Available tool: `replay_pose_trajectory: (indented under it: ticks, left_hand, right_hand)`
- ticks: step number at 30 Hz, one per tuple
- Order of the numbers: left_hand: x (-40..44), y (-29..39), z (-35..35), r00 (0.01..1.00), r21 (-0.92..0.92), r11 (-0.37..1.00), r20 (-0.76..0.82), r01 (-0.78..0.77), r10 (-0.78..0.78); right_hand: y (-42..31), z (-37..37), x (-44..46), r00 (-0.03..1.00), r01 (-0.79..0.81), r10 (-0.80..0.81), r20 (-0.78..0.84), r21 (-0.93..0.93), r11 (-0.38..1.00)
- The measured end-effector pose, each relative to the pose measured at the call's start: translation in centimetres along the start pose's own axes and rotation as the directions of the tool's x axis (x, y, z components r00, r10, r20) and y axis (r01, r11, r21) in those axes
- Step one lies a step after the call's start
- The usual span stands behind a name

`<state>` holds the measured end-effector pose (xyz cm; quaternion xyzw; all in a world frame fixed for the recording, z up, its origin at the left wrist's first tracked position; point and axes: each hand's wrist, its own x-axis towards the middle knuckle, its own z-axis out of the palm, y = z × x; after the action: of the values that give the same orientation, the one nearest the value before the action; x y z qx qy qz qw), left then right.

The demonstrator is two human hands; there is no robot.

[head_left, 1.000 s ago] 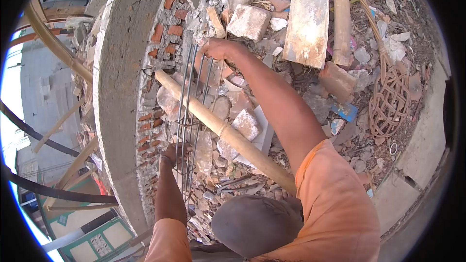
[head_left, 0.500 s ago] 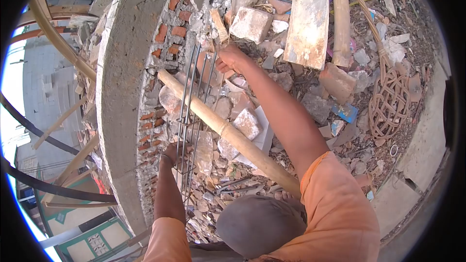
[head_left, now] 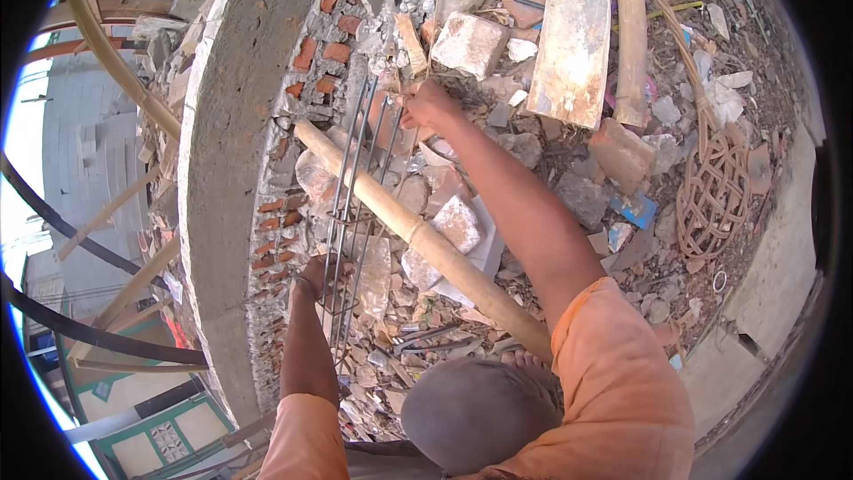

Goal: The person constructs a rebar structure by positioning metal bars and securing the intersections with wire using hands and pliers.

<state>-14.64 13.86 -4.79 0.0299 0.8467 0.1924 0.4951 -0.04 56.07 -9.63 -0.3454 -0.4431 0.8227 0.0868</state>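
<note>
A narrow rebar cage (head_left: 342, 229) of long steel bars with cross ties slants over the rubble, its far end toward the broken wall. My left hand (head_left: 325, 277) is closed around the near part of this cage, its fingers partly hidden by the bars. Beside the far bar ends, my right hand (head_left: 430, 108) has its fingers curled in a pinch. What lies between those fingertips is too small to make out; a thin strand rises just above them. A bamboo pole (head_left: 418, 236) crosses beneath the cage.
Left of the cage runs a concrete beam (head_left: 227, 187) with broken brickwork along it. Brick chunks (head_left: 471, 44) and rubble cover the ground. A weathered plank (head_left: 571, 36), another bamboo piece (head_left: 630, 62) and a woven rattan object (head_left: 713, 204) lie to the right. A dark rounded shape (head_left: 480, 413) fills the lower middle.
The view has shifted slightly, so the scene's upper part sits a little farther right. Both hands stay in nearly the same places at the cage, with only small movement of the right hand.
</note>
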Motion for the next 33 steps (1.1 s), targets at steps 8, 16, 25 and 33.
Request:
replay_pose_trajectory:
  ticks: [8, 16, 25, 33]
  left_hand:
    - [-0.8, 0.9, 0.4, 1.000, 0.073, 0.997, 0.003, -0.012, 0.012]
    - [-1.6, 0.7, -0.3, 0.998, -0.108, 0.993, -0.055, -0.046, 0.040]
    - [-4.6, 0.4, 0.6, 0.950, -0.130, 0.959, -0.222, -0.251, 0.218]
    - [-1.7, 0.5, 0.4, 0.995, 0.035, 0.995, -0.046, -0.089, 0.091]
  right_hand:
    - [1.8, 0.6, 1.6, 0.998, 0.012, -0.002, -0.067, 0.147, 0.989]
    - [3.2, -0.8, 1.7, 0.960, 0.041, -0.080, -0.267, -0.149, 0.988]
    - [0.8, 0.4, 1.1, 0.904, 0.216, -0.251, -0.347, -0.135, 0.967]
    - [1.5, 1.9, 0.9, 0.992, -0.099, 0.097, -0.086, -0.024, 0.995]
